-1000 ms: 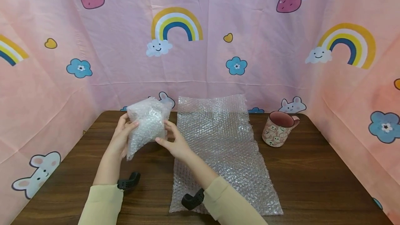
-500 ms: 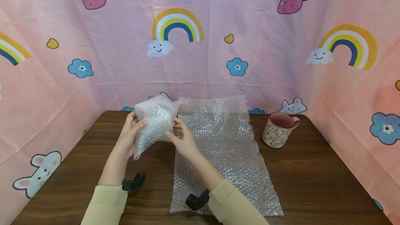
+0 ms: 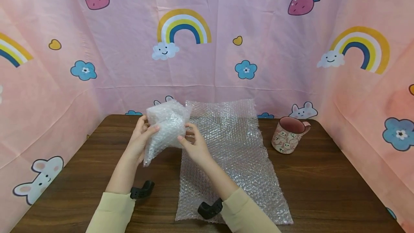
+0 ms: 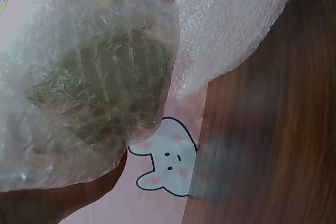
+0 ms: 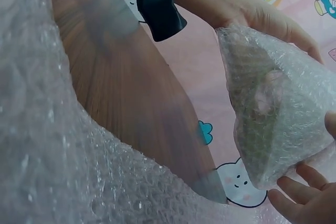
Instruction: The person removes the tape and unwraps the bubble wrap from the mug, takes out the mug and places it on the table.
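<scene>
Wrapped bundle (image 3: 167,127) is held up btwn my hands: L hand (image 3: 139,141) grips its left side, R hand (image 3: 196,147) its right. Long axis tilts far-right to near-left. Bubble sheet (image 3: 233,168) lies right, R hand nearer.

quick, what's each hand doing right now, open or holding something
Left hand: holding the left side of the bubble-wrapped bundle.
Right hand: holding the same bundle's right side.
</scene>
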The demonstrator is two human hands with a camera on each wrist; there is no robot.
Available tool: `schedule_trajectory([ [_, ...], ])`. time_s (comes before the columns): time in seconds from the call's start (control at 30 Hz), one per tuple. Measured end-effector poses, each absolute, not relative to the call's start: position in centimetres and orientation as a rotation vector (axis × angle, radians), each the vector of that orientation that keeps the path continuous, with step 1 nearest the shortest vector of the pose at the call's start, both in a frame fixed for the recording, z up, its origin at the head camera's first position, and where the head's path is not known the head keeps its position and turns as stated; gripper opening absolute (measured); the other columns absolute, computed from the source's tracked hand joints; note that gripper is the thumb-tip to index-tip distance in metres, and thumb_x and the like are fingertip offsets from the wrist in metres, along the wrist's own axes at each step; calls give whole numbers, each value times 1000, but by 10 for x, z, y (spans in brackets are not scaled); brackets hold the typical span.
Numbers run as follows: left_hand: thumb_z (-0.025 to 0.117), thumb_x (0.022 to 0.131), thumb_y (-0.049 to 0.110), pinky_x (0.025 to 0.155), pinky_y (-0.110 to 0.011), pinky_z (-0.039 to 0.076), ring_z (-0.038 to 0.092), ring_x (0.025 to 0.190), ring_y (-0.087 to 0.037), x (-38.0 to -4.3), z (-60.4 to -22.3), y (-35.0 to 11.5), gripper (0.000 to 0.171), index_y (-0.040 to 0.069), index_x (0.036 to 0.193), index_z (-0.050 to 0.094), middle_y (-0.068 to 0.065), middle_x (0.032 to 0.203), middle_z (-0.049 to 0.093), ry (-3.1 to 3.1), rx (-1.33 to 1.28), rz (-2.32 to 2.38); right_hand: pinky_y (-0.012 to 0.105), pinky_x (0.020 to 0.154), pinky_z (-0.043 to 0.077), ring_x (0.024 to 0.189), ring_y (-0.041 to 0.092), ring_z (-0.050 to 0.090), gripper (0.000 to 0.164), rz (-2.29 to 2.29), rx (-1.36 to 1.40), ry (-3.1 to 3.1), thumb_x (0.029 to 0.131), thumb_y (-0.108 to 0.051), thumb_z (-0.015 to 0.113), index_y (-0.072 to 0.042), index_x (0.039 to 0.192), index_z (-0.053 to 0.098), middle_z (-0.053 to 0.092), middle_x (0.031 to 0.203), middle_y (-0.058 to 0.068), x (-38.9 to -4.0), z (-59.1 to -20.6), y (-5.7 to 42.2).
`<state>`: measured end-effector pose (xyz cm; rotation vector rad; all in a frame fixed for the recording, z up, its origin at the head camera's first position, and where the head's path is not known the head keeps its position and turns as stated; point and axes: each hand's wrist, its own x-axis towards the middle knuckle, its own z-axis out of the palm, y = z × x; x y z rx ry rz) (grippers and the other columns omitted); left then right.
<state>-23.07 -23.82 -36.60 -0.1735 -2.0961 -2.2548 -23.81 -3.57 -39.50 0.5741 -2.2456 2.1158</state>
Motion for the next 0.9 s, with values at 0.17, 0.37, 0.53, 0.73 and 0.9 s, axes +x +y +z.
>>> schedule_trajectory([
  [0.17,60,95,24,76,-35,53,53,100,-21,-230,-367,-232,51,27,137,31,-11,122,39,-2089,-181,-2255,39,87,51,116,33,54,43,2092,563,-2261,94,-22,63,-24,133,46,49,124,14,-235,-393,-31],
  [0.37,60,95,24,77,-35,53,52,102,-22,-228,-367,-224,51,27,136,31,-10,124,38,-2055,-182,-2273,40,87,50,116,31,54,42,2073,532,-2276,95,-26,62,-29,133,45,47,127,13,-233,-392,-25],
  [0.53,61,95,24,79,-36,52,50,105,-25,-228,-367,-216,56,24,139,28,-11,128,38,-2055,-205,-2257,40,87,50,115,30,54,41,2118,480,-2226,94,-25,63,-29,131,45,46,125,12,-230,-389,-21],
  [0.73,61,94,24,80,-36,52,50,106,-27,-228,-369,-207,61,22,143,26,-13,129,39,-2058,-238,-2237,39,87,50,113,29,54,39,2127,439,-2183,94,-19,62,-26,128,44,45,121,12,-228,-389,-15],
  [0.9,62,94,23,80,-34,51,50,105,-25,-227,-373,-200,63,23,145,26,-12,128,39,-2049,-246,-2252,40,85,51,107,29,58,41,2129,436,-2137,94,-16,62,-21,130,42,47,117,13,-228,-391,-11],
])
